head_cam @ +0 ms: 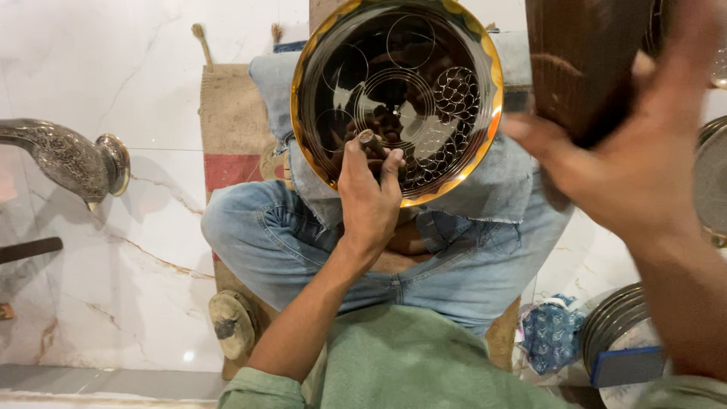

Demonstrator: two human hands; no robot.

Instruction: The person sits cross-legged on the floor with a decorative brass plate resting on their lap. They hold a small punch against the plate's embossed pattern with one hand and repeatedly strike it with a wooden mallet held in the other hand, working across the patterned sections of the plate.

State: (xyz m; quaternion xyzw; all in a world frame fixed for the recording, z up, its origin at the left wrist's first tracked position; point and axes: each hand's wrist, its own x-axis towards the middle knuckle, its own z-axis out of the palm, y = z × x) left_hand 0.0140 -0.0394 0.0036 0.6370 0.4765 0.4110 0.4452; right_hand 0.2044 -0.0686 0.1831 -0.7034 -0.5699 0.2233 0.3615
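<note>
Brass-rimmed dark round plate (397, 98), tilted up on the denim-covered lap (454, 250), engraved face turned to the camera so the circle patterns stay in view. Left hand (369, 198) closed around a short punch-like tool (371, 142), tip set on the near lower part of the plate's face, wrist braced against the plate's near rim, likely for steadiness. Right hand (636, 167) raised at the right, blurred, fingers wrapped on a dark wooden mallet (583, 64) lifted above and to the right of the plate, well apart from the tool's head. Crossed legs on a burlap mat (231, 113) over a white marble floor (113, 60). Far left: an ornate metal spout-like piece (68, 155). Near right: stacked metal plates (617, 318) and a blue patterned cloth (551, 333), close within reach. Near left, by the knee: a worn round wooden block (231, 324).
</note>
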